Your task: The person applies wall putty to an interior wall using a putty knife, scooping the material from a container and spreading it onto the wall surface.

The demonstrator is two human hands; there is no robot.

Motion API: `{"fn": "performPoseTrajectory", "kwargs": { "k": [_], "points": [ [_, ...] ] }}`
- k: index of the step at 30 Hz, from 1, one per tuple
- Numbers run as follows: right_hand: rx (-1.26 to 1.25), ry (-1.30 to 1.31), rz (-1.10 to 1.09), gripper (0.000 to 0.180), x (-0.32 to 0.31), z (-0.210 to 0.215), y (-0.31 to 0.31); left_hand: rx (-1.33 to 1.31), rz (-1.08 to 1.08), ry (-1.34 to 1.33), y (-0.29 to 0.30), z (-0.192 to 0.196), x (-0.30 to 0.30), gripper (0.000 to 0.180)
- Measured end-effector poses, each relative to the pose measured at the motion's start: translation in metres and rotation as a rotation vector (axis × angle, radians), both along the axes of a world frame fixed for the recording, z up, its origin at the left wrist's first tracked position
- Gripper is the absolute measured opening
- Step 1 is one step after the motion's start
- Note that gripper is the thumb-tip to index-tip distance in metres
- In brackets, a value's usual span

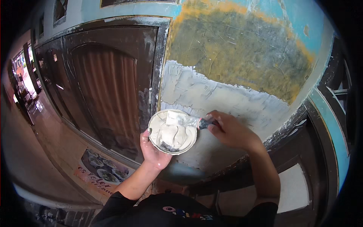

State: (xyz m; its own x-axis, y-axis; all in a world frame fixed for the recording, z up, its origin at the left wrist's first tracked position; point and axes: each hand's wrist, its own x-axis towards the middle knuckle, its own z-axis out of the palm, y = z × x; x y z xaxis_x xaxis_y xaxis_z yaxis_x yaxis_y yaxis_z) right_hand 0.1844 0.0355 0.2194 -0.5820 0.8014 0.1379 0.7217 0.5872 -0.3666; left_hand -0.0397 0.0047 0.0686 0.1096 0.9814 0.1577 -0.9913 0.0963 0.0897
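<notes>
My left hand point(153, 152) holds a round bowl point(152, 126) from its lower left side, thumb at the rim. White paste point(172, 135) lies heaped inside it, with a grey patch near the bottom edge. A putty knife point(183, 120) with a dark handle is in my right hand point(227, 128), fingers wrapped round the handle. Its wide blade rests over the top of the bowl, coated in white paste. Behind the bowl stands a wall whose lower band of white filler point(211, 94) meets a bare, greenish-brown patch point(242, 49) above.
Left of the wall patch is a dark brown door point(106, 75) with a worn frame. Another dark frame point(302, 140) stands at the right. A printed banner point(102, 170) lies at the lower left. Blue paint point(314, 19) edges the bare patch. A tiled passage point(49, 109) runs off left.
</notes>
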Motion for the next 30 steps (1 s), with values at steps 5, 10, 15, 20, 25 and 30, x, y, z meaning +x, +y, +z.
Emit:
{"fn": "performPoseTrajectory", "kwargs": {
  "k": [5, 10, 15, 20, 25, 30],
  "points": [
    [-0.191, 0.177, -0.029, 0.035, 0.009, -0.043, 0.000, -0.050, 0.006, -0.031, 0.002, -0.008, -0.006, 0.060],
    [-0.529, 0.414, -0.103, 0.023, 0.004, -0.067, 0.012, -0.058, -0.009, -0.032, 0.003, -0.008, -0.013, 0.060],
    [-0.645, 0.588, -0.011, 0.030, -0.003, -0.068, 0.030, -0.019, -0.021, -0.007, 0.006, -0.008, -0.020, 0.061],
    [-0.570, 1.001, 0.066, 0.034, 0.004, -0.019, 0.033, -0.006, 0.022, 0.056, 0.009, -0.011, -0.020, 0.063],
    [-0.072, 1.281, 0.055, 0.033, 0.051, 0.046, 0.031, 0.050, 0.058, 0.121, 0.011, -0.022, -0.029, 0.064],
    [0.395, 1.371, -0.072, 0.034, 0.113, 0.123, 0.005, 0.027, 0.046, 0.076, 0.010, -0.029, -0.027, 0.062]
  ]
}}
